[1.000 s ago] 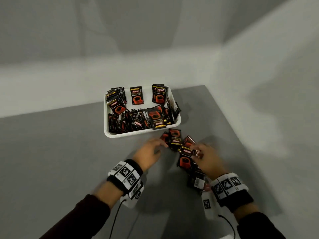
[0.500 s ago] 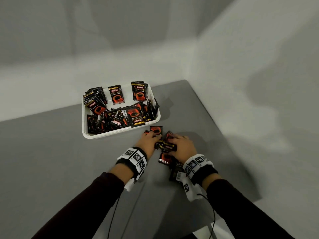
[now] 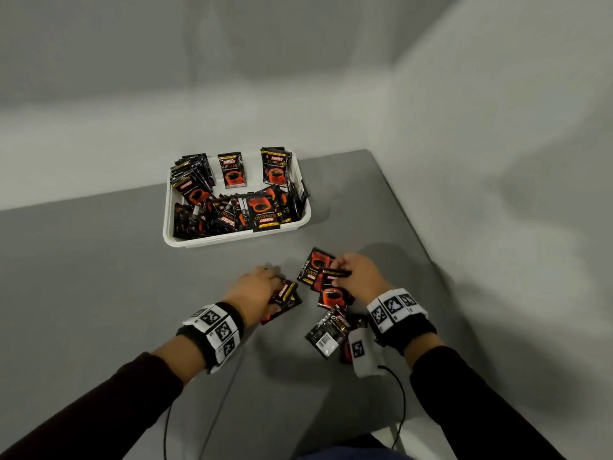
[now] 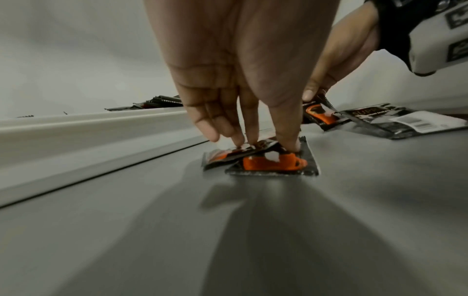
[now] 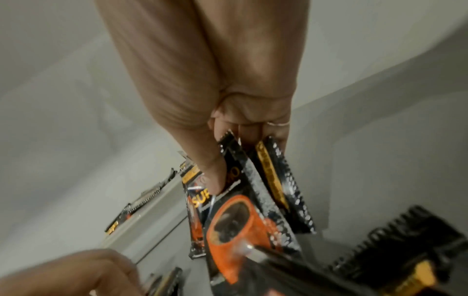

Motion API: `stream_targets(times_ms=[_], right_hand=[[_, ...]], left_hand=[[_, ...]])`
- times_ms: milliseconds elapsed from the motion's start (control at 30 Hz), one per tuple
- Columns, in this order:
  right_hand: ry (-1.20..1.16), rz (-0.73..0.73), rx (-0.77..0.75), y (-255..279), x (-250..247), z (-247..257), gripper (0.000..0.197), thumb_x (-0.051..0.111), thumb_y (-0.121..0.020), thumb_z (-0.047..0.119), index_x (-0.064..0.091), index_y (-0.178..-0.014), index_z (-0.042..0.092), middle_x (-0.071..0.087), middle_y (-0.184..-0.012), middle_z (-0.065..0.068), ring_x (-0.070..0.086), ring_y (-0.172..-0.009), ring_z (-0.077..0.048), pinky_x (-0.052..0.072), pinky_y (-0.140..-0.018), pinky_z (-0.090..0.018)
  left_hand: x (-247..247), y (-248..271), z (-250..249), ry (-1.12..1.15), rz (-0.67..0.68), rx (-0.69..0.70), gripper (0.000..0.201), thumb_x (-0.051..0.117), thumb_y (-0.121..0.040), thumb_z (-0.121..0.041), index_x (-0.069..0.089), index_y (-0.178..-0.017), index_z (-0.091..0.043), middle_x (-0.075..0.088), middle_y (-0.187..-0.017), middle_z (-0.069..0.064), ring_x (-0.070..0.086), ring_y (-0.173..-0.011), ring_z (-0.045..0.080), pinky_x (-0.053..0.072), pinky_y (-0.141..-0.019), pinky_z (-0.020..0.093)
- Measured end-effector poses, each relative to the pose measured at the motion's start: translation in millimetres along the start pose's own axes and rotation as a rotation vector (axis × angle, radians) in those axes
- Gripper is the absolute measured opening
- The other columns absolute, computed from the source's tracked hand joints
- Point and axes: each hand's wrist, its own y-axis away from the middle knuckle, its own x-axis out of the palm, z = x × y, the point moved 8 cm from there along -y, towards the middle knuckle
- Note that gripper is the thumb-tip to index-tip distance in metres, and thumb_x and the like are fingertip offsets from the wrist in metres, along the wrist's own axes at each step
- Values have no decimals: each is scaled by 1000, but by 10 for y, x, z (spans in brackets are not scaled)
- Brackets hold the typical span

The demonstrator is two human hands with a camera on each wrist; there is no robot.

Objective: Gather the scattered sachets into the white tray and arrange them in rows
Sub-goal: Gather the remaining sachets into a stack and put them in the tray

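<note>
The two hands have drawn apart since half a second ago, when they met over the loose sachets. The left hand [image 3: 257, 290] now presses two overlapping sachets [image 4: 263, 160] flat on the table, off to the left — the right hand [image 3: 360, 277] has lifted a few sachets [image 5: 255, 202], pinched between thumb and fingers.

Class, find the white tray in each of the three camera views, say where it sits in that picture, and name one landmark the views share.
Head: white tray, upper centre, beyond both hands, full of sachets.
Left wrist: its long white wall runs across the left side, behind the left hand's fingers.
Right wrist: only a blurred strip of it at left centre, sachet tops along its rim.
Shared landmark: the grey table.
</note>
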Motion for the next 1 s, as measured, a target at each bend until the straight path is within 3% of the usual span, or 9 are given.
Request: stream_targets(times_ms=[100,167,300,433,567,667,800,900,1000], right_hand=[[-110,-15,-9,69,-87,-31,32,62,-77,-10,57,-95,16,63,-112,-5,59,-100,-15,48,-77,-19],[-203,-20,-2,103,-142,-58,37,59,-78,-12,54,-99,18,62,-114,-3,58,-98,-12,43,-63,-9],[-274,-14,-1,138,-252,-106,45,58,-79,-13,52,-112,16,60,-119,-2,56,-94,-8,45,-54,-6],[-288,-6,-37,138,-334,-124,52,57,-79,-13,50,-122,15,57,-122,-6,53,-98,-8,42,-57,-1],[-251,-1,-61,161,-378,-155,53,55,-82,-12,50,-125,18,58,-123,-5,54,-106,-12,43,-63,-4],[-259,-17,-56,153,-420,-184,53,57,-82,-10,49,-124,20,59,-122,-4,56,-104,-10,44,-69,-9],[-294,-52,-38,118,-456,-217,46,59,-79,-11,54,-117,15,60,-121,-3,54,-100,-7,45,-62,-4],[-287,-66,-23,112,-451,-248,45,62,-78,-10,57,-118,10,61,-121,-5,57,-107,-14,45,-80,-15],[-291,-67,-26,101,-434,-276,43,62,-78,-10,59,-116,10,62,-116,-2,60,-100,-13,47,-80,-17]], left_hand=[[43,25,-52,-5,9,41,39,61,-84,-34,55,-118,-16,20,-155,-1,14,-144,20,8,-117,38],[54,30,-103,-3,45,75,28,58,-85,-32,61,-108,-16,26,-153,1,18,-143,18,1,-117,35],[21,27,-105,40,47,56,32,64,-81,-30,60,-110,-16,43,-134,2,40,-127,21,18,-113,31],[-75,5,-89,158,-1,-12,30,64,-81,-15,60,-110,-13,45,-129,4,41,-121,22,30,-104,27],[-179,19,-107,477,-66,-82,13,59,-84,-4,65,-90,-14,54,-101,-1,54,-101,21,39,-87,18],[-143,4,-105,670,-11,-158,25,58,-85,-2,52,-99,-22,52,-92,-10,56,-89,16,41,-72,13],[-38,-22,128,718,-49,-401,59,66,-80,-4,39,-132,-14,47,-109,0,52,-103,20,47,-80,20],[103,-31,213,623,-53,-508,56,69,-78,-11,45,-129,-12,41,-127,11,48,-112,25,40,-97,29],[145,-32,182,534,-117,-529,52,70,-76,-16,51,-124,-17,43,-127,11,46,-112,28,37,-99,33]])
